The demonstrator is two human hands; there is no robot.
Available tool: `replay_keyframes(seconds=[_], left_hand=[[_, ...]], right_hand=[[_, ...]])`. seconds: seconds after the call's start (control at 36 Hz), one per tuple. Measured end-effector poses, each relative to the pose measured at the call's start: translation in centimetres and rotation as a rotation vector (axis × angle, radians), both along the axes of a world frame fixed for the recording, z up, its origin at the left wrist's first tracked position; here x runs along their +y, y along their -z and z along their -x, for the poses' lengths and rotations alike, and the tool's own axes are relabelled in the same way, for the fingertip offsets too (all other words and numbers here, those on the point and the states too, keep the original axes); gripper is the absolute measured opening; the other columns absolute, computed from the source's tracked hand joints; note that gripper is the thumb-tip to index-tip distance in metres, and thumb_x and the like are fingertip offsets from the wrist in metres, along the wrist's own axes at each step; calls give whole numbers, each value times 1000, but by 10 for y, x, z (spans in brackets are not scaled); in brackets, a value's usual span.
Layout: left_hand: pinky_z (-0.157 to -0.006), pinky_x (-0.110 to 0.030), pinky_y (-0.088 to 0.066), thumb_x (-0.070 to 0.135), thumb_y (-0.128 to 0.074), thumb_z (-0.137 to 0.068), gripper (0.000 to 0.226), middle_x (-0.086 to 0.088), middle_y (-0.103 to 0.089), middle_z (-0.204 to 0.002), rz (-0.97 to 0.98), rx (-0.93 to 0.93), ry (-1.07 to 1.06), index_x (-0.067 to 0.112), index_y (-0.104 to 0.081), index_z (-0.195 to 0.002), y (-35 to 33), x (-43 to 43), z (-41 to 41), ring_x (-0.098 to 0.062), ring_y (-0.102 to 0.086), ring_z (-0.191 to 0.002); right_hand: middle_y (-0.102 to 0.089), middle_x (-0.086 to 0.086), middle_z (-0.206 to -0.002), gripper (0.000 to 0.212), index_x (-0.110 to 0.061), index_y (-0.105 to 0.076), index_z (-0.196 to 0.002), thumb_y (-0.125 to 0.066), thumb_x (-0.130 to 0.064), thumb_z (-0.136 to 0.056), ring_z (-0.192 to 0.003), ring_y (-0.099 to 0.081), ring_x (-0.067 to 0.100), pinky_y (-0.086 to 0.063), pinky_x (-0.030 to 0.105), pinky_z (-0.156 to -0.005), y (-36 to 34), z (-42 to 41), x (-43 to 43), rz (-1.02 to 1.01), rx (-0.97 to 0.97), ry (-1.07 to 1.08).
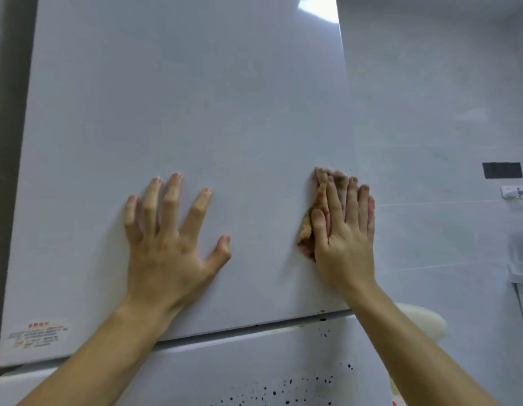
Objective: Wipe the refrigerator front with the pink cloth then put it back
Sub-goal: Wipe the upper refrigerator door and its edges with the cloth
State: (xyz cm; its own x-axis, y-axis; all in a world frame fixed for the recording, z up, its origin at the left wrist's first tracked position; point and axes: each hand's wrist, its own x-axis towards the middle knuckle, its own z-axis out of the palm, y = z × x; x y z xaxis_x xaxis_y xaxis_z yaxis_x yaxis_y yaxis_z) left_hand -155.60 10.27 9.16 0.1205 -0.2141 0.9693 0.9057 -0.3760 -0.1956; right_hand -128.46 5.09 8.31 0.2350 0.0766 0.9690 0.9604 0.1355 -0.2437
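The white refrigerator front (195, 112) fills most of the view, its upper door ending at a seam low in the frame. My right hand (345, 227) presses the pink cloth (307, 227) flat against the upper door near its right edge, fingers straight; the cloth shows only around my fingers and thumb. My left hand (169, 232) rests on the same door to the left, fingers spread, holding nothing. Dark specks (283, 391) dot the lower door below the seam.
A sticker (37, 335) sits at the upper door's bottom left corner. To the right stands a pale tiled wall (430, 127) with a black rectangle (502, 170) and a white fixture (516, 191). A dark gap runs along the far left.
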Motion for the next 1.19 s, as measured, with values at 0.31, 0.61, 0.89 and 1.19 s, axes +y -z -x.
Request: replay_keyframes(seconds=[0.31,0.61,0.89,1.19], left_hand=[[-119,-67,-23,58,-55,-90,70,-22,-42,-159,30,7,1,18,-57,-147,-1,-1,0,-47,-35,-148],[-121,-65,-21,58,-55,-88,69,-19,-42,-160,36,-12,14,21,-58,-147,-1,-3,-1,-44,-35,-150],[-123,-64,-17,57,-53,-88,69,-19,-40,-159,73,-10,47,19,-57,-146,-1,-6,0,-44,-31,-150],[-123,-63,-14,56,-51,-87,70,-19,-36,-160,113,7,66,19,-53,-147,-2,-8,1,-43,-27,-152]], right_hand=[[9,-4,-175,66,-40,-12,-164,-23,-60,-101,-162,15,21,11,40,-130,36,-6,-6,68,40,0],[2,-2,-177,56,-41,-17,-166,-31,-48,-112,-163,-2,20,-5,40,-132,-102,-11,-6,8,125,-62],[9,-22,-174,65,-36,1,-166,-22,-45,-107,-156,13,-7,9,6,-117,52,-11,-17,46,170,-189],[9,-6,-176,67,-45,-7,-163,-22,-59,-100,-162,8,14,-1,39,-131,73,-4,-11,67,175,-101]])
